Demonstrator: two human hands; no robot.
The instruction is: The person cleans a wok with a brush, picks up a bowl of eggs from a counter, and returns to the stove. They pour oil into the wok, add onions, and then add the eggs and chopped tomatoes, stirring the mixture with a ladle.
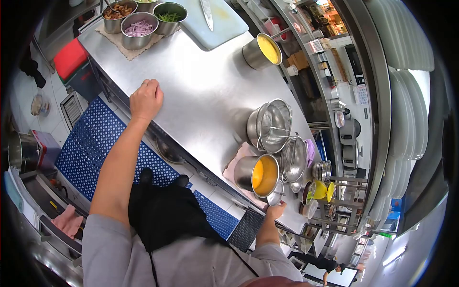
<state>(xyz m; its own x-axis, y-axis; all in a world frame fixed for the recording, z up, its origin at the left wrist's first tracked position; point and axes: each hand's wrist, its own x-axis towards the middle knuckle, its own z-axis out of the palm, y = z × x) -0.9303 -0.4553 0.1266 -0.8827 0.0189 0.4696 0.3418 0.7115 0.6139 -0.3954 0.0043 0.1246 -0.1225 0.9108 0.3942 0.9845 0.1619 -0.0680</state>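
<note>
My left hand [147,99] rests as a loose fist on the steel table [196,110], near its front edge, with nothing showing in it. My right hand [276,210] is at the table's right end with its fingers curled in, beside a small shiny metal bowl or ladle head [275,197]. What those fingers hold, if anything, is too small to make out. Just beyond stands a steel pot [244,173] with orange-yellow liquid inside, on a folded pinkish cloth [234,162]. Metal strainers [275,125] and a steel bowl [292,160] crowd behind the pot.
Steel pots of sliced purple onion [138,28], chopped greens [168,17] and brown pieces [118,11] stand at far left. A knife [207,14] lies on a cutting board [215,26]. Another pot holds yellow liquid [268,49]. A person [318,262] is in the background.
</note>
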